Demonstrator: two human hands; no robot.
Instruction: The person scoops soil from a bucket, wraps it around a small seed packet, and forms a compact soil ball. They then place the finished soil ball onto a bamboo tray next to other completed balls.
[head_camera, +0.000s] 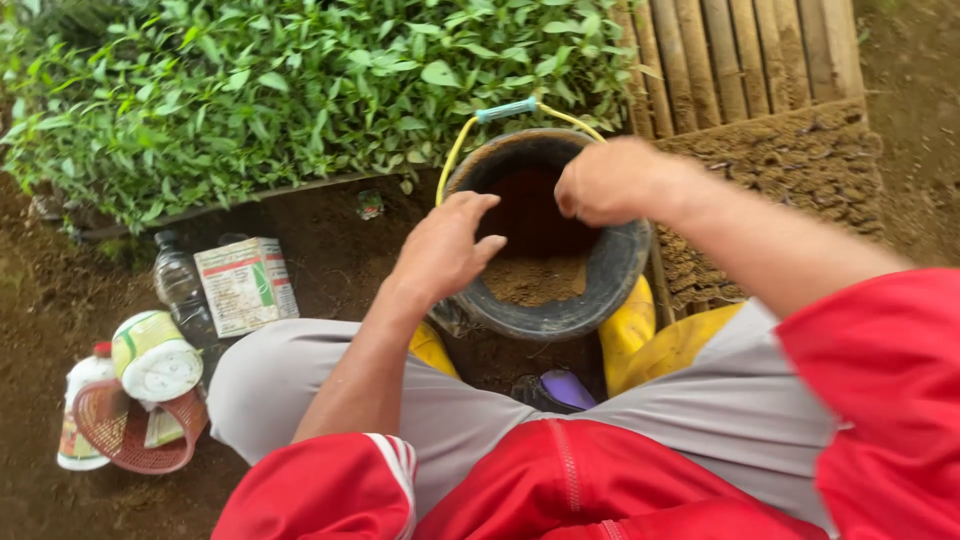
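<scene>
The left hand (440, 250) hovers over the near left rim of the bucket (610, 270), its grip loose and holding nothing, fingers curled toward the brown soil (535, 278) inside. The right hand (605, 182) is above the far right rim, its grip closed into a fist; whether it holds anything cannot be told. The dark bucket with a yellow handle (455, 150) stands on the ground between the person's knees. Left of it lie a carton (245, 285), a bottle (180, 285) and a red basket (125, 435). Seedlings (300, 90) grow beyond.
</scene>
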